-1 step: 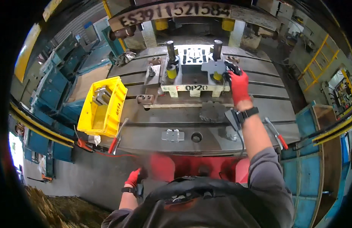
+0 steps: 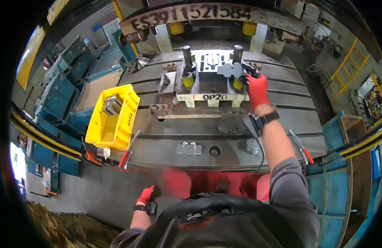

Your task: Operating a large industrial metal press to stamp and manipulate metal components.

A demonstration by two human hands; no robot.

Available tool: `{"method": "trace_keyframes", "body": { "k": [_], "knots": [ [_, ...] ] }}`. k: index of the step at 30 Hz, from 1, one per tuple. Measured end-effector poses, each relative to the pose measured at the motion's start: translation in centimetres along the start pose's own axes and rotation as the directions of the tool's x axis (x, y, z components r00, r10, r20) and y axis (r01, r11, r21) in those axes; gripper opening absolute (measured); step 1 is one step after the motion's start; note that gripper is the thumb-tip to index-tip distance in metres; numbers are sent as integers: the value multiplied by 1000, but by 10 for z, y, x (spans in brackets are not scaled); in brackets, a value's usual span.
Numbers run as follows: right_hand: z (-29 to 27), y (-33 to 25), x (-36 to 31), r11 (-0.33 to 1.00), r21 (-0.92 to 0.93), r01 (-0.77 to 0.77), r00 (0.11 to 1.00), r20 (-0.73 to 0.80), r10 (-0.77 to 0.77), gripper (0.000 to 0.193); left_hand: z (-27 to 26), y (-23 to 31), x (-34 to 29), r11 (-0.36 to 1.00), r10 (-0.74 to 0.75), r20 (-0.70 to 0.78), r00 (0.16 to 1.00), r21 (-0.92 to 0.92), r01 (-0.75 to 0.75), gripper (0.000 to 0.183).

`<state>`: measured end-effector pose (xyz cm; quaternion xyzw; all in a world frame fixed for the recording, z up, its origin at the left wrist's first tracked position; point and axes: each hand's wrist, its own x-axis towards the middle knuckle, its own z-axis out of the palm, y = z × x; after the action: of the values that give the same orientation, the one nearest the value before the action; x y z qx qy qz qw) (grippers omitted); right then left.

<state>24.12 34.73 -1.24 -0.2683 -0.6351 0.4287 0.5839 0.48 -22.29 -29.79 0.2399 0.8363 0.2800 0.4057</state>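
On the press die, right hand (image 2: 256, 87) grasping grey plate (image 2: 229, 69), left hand (image 2: 145, 195) low, grip unclear.

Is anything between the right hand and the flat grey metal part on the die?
Nothing visible. The right hand in its red glove already touches the flat grey metal part, beside the right guide post. The left hand hangs low, away from the die.

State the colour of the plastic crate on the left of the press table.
Bright yellow: the plastic crate shows best in the head view, left of the die.
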Motion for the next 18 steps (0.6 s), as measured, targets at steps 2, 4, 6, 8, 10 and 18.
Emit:
{"method": "trace_keyframes", "body": {
  "k": [2, 4, 6, 8, 10, 18],
  "knots": [
    [27, 55, 45, 992, -36, -120, 992, -40, 119, 23, -3, -64, 16, 864, 274, 59, 960, 423, -272, 35],
    [58, 41, 55, 980, -168, -103, 995, -25, 100, 24, 0, -77, 9, 873, 93, 69, 993, 473, -115, 34],
    [69, 59, 76, 982, -189, -25, 999, -32, 19, 21, -5, -76, 7, 842, 228, 55, 972, 490, -225, 32],
    [82, 62, 86, 925, -342, -166, 986, -80, 147, 26, -4, -92, 1, 807, 343, 36, 939, 500, -313, 31],
    [100, 33, 76, 852, -493, -177, 978, 6, 207, 31, 4, -54, -28, 980, 144, -14, 989, 143, -141, 33],
    [99, 28, 74, 525, -834, 169, 981, 194, -8, 35, 13, 37, -41, 941, -235, 78, 969, -232, 247, 34]
  ]
}}
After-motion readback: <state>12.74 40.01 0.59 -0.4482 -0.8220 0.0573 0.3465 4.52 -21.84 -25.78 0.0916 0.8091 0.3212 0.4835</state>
